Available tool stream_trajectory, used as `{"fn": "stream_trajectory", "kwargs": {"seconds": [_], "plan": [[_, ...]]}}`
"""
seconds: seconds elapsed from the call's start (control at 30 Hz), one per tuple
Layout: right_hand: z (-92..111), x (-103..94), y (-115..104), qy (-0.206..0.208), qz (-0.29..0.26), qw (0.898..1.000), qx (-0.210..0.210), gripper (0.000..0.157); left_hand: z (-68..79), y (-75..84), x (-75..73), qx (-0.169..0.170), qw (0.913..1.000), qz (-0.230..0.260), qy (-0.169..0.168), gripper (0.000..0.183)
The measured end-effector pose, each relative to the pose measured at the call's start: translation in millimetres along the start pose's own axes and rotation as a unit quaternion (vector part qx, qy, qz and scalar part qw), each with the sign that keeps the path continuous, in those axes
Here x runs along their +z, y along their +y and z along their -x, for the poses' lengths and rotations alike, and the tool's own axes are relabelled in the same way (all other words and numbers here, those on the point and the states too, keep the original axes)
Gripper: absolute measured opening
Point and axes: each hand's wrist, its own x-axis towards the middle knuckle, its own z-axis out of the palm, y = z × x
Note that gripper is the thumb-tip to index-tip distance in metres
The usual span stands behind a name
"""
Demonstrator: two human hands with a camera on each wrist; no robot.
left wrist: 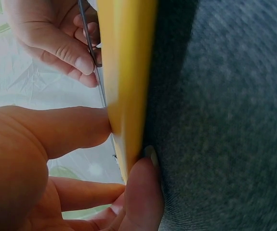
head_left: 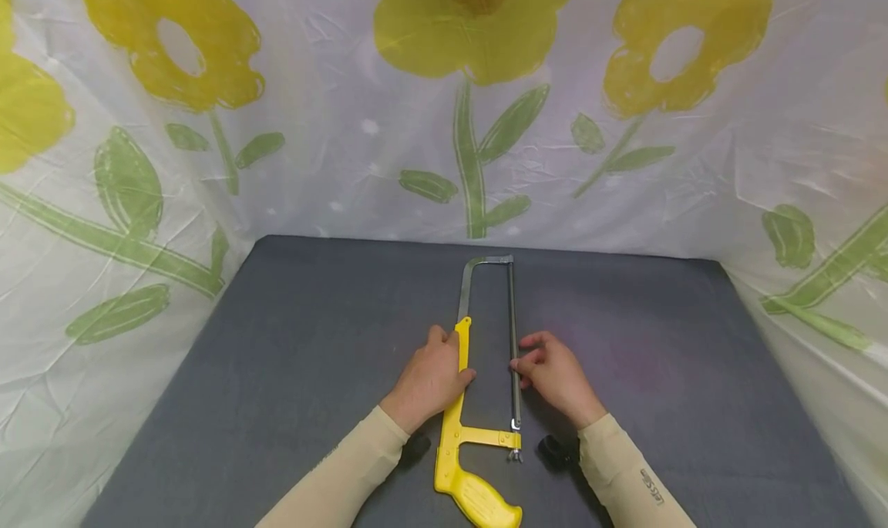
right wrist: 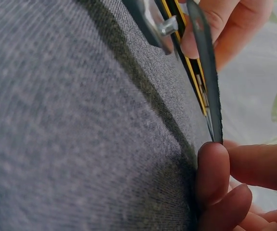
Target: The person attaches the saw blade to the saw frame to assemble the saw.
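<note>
Flowery curtain point(head_left: 326, 150), hacksaw point(head_left: 464, 349) half-strung, I reckon
Left fingers point(left wrist: 75, 127) grip frame point(head_left: 451, 428), right fingers point(right wrist: 213, 168) pinch blade point(right wrist: 211, 82); near pin point(right wrist: 169, 26) looks unhooked.

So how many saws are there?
1. The hacksaw is over the middle of the dark grey tabletop, its yellow handle nearest the person and its blade on the right. I can't see any others.
</note>
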Motion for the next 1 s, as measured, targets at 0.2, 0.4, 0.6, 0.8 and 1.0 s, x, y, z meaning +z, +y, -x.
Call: {"fn": "stream_trajectory", "kwargs": {"seconds": [0.2, 0.4, 0.6, 0.8, 1.0], "plan": [[0.3, -1.6, -2.2, 0.001, 0.000, 1.000, 0.000, 0.027, -1.1, 1.2, -1.7, -0.002, 1.0000, -0.001, 0.001, 0.076], [2.5, -3.4, -3.1, -0.002, 0.029, 0.999, -0.024, 0.020, -0.1, 2.0, -2.0, -0.004, 1.0000, -0.002, -0.002, 0.076], [3.1, -2.7, -2.7, -0.002, 0.051, 0.998, -0.038, 0.020, -0.3, 1.9, -1.2, -0.008, 1.0000, -0.004, -0.002, 0.076], [1.9, -2.1, -2.5, -0.001, 0.067, 0.997, -0.036, 0.020, -0.6, 2.2, -1.1, -0.014, 0.9999, -0.005, -0.004, 0.076], [1.4, -2.4, 0.1, -0.002, 0.081, 0.996, -0.046, 0.019, 0.0, 3.0, -1.5, -0.016, 0.9998, -0.006, -0.005, 0.077]]}}
